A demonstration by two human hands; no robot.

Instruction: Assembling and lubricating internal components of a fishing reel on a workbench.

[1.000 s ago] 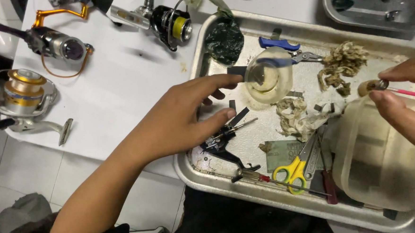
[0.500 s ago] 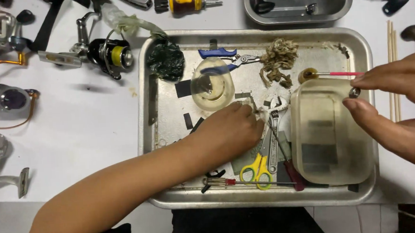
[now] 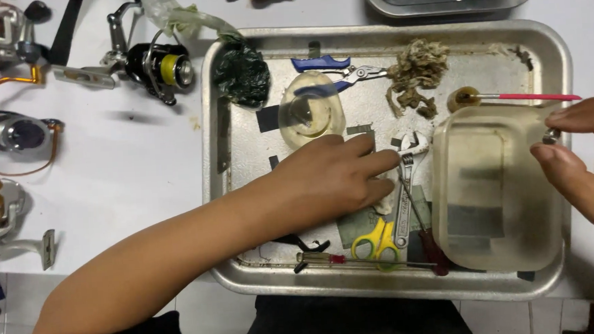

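Left hand (image 3: 331,179) rests flat, fingers spread, in steel tray (image 3: 248,278) touching adjustable steel wrench (image 3: 403,182). Right hand (image 3: 584,159) pinches small metal part (image 3: 551,135) beside clear plastic tub (image 3: 494,187).

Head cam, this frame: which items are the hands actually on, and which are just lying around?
In hand:
- left hand on the adjustable wrench and pale wad
- right hand pinching a small metal part beside the clear plastic tub

Lying about:
- yellow scissors
- blue pliers
- screwdriver
- fishing reels
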